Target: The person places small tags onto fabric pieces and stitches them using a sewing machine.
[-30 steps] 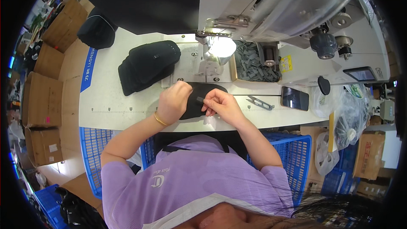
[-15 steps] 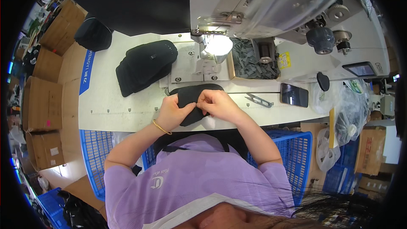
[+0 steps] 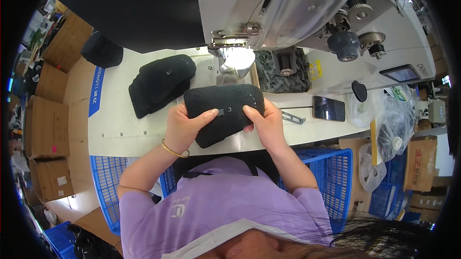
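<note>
Both hands hold a black padded fabric piece [image 3: 223, 98] up in front of the sewing machine [image 3: 237, 60]. My left hand [image 3: 185, 127] grips its left side, with the thumb on top against a small grey tab [image 3: 221, 112]. Its right side is pinched by my right hand [image 3: 270, 127], thumb on top and fingers underneath. Pale stitch marks show on the fabric beside the tab and near the right thumb. A stack of similar black pieces [image 3: 161, 84] lies on the table to the left of the machine's needle area.
Right of the needle area sits a box of small grey tabs [image 3: 276, 74]. Thread snips [image 3: 294, 118] and a phone [image 3: 329, 108] lie on the table [image 3: 129, 146] to my right. Blue crates [image 3: 331, 182] stand below the front edge. Another black piece [image 3: 102, 50] rests far left.
The fabric piece has been raised toward the machine and spread flat between my hands. My right hand has gone from pinching near its middle to holding the right edge.
</note>
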`<state>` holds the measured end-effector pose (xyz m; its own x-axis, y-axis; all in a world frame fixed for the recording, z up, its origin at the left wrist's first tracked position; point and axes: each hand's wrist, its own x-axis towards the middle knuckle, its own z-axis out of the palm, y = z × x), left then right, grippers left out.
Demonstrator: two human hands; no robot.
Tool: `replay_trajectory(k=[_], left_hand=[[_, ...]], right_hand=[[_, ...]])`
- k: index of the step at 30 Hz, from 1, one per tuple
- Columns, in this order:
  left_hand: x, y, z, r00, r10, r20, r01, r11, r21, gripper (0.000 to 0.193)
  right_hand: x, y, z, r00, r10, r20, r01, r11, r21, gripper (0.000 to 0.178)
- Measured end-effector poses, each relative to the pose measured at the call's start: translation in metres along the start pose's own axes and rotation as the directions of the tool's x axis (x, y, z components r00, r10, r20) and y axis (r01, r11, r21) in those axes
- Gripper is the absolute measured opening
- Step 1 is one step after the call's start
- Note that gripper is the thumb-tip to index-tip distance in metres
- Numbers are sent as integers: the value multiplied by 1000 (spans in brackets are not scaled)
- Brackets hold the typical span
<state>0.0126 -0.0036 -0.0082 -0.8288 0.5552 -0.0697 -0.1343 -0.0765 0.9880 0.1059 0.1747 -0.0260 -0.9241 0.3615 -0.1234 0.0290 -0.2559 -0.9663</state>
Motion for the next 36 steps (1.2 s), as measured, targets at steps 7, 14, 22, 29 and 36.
replay_trajectory(k=[7, 14, 22, 29, 36], left_hand=[[10, 4, -1, 1000, 13, 0, -13, 997, 78, 16], [32, 32, -1, 998, 53, 25, -54, 998, 14, 15], [86, 46, 1, 1000, -3, 15, 4, 994, -113, 17], [92, 53, 7, 1000, -17, 8, 18, 992, -126, 23], [94, 54, 5, 998, -4, 55, 11, 991, -130, 28]], right_hand=[[3, -6, -3, 999, -19, 43, 18, 1000, 15, 24], [11, -36, 15, 976, -207, -68, 206, 978, -20, 14], [64, -48, 15, 947, -249, -202, 272, 957, 98, 4], [71, -47, 13, 940, -293, -173, 322, 931, 174, 3], [71, -44, 13, 945, -272, -179, 301, 940, 162, 4]])
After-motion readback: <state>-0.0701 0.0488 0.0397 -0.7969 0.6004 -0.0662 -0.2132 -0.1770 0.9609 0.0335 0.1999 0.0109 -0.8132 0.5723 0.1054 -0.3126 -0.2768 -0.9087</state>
